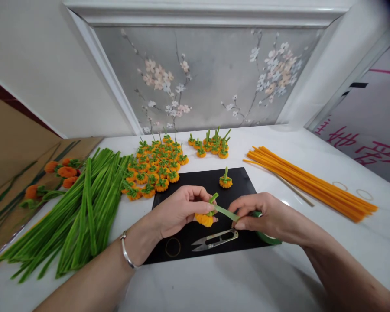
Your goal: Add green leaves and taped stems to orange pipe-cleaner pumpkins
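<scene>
My left hand (185, 210) pinches a small orange pipe-cleaner pumpkin (204, 219) by its green top, its short stem sticking up. A strip of pale green tape (226, 212) runs taut from that stem to my right hand (260, 216). The right fingers are closed on the tape, and a green tape roll (269, 239) lies partly hidden beneath that hand. Thread snips (216, 240) rest on the black mat (195, 255) just below both hands. Another finished-looking pumpkin (225, 182) with a green stem stands on the mat behind them.
Green pipe cleaners (84, 208) are heaped at left, beside brown paper with orange flowers (66, 172). Many small pumpkins (156, 167) cluster behind the mat, with a second group (214, 144) farther right. Orange pipe cleaners (312, 184) and a thin stick (295, 190) lie at right.
</scene>
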### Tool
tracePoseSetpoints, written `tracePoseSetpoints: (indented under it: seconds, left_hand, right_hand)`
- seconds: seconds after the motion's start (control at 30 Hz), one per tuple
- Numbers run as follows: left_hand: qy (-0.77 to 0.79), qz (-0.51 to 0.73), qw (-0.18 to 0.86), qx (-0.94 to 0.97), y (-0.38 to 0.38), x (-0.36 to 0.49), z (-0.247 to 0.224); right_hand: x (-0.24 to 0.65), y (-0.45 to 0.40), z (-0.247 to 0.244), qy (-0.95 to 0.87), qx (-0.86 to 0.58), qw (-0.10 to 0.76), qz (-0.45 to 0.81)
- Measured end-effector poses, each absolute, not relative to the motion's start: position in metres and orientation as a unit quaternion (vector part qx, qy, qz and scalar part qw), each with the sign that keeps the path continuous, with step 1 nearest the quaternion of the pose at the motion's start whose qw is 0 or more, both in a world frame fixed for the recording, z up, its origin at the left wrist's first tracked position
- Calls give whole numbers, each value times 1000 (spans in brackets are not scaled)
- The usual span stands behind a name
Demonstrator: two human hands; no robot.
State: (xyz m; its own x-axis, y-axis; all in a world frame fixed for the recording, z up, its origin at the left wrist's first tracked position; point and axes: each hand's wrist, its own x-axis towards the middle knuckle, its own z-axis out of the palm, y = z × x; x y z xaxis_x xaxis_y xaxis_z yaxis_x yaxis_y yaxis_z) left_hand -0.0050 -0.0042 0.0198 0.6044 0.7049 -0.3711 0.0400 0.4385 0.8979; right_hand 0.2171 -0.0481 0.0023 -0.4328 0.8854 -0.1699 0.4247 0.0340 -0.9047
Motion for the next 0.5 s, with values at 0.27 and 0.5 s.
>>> tracePoseSetpoints:
  seconds: [0.27,0.5]
  left_hand:
    - [373,253,664,596,2,-14,25]
    - [408,247,605,638,7,-18,28]
  right_hand:
    - [213,-46,4,-685,-466,275,487]
    - [217,-45,5,-739,-497,274,364]
